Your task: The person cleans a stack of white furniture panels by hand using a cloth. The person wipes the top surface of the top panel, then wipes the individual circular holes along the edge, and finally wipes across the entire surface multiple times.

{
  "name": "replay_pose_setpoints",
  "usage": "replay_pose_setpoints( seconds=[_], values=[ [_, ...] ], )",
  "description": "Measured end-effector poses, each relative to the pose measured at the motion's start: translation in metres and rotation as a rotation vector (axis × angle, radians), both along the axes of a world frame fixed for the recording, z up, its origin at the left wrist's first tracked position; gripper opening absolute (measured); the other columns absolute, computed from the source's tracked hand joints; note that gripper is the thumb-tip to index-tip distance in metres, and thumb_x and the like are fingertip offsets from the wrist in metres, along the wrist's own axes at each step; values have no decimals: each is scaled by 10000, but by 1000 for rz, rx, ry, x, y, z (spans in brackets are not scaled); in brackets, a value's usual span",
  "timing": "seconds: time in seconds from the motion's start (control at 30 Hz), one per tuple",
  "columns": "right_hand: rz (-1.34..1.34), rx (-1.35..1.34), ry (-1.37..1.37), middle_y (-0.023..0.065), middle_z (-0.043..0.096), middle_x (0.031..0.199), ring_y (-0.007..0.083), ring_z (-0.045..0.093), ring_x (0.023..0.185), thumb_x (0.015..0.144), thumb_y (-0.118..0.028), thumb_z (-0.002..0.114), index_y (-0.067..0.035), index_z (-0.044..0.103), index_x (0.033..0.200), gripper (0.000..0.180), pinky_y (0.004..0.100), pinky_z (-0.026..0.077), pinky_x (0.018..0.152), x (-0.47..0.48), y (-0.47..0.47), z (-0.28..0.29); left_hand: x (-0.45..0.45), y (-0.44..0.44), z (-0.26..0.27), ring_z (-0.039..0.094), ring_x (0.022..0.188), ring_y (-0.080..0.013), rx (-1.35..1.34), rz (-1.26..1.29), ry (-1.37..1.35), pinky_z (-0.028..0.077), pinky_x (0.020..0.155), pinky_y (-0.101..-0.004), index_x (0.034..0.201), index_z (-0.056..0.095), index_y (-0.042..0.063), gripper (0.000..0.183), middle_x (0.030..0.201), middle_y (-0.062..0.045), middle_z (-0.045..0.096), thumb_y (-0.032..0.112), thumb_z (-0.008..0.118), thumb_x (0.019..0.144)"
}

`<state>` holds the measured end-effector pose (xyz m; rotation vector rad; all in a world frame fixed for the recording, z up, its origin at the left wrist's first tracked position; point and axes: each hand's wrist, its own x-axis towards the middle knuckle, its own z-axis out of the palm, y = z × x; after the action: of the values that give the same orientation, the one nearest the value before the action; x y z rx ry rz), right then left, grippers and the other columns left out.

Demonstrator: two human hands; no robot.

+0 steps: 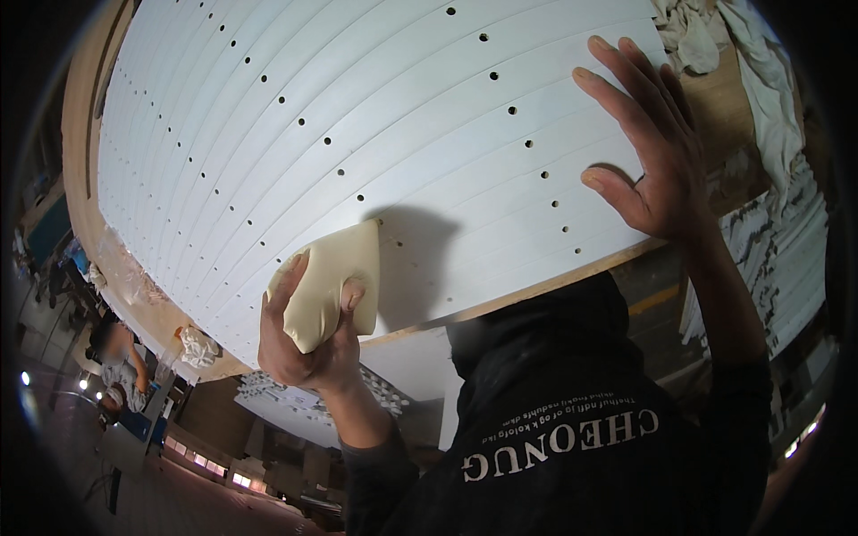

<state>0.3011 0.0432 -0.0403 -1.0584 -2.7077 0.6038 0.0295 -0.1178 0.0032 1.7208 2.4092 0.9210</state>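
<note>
My left hand grips a soft cream-coloured pad, thumb on one side and fingers on the other. The pad is over the near edge of a row of white slats, casting a shadow to its right. The slats lie side by side and have lines of small dark round holes across them. Toward their right end, my right hand is spread wide with nothing in it. Its thumb and fingers are over the white surface; whether the palm touches it cannot be seen.
A wooden tabletop edge runs under the slats. A crumpled white cloth lies at the left corner, and pale cloths at upper right. White strips are stacked at right. Another person sits in the left background.
</note>
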Motion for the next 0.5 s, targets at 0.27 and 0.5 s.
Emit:
replay_pose_setpoints(
  seconds=[0.27,0.5],
  values=[
    [1,-33,28,132,349,1393,313,256,1325,728,-250,594,-49,441,1278,605,477,178,1063,0,1,1,-7,7,3,661,692,-225,87,55,82,529,637,-288,913,613,-66,581,802,-125,671,390,803,606],
    [18,-41,14,143,367,1378,320,276,1313,726,-245,599,-36,455,1262,593,462,216,1060,5,3,0,-5,13,4,661,695,-226,81,74,37,529,627,-283,891,627,-54,559,810,-124,672,394,801,605]
  ],
)
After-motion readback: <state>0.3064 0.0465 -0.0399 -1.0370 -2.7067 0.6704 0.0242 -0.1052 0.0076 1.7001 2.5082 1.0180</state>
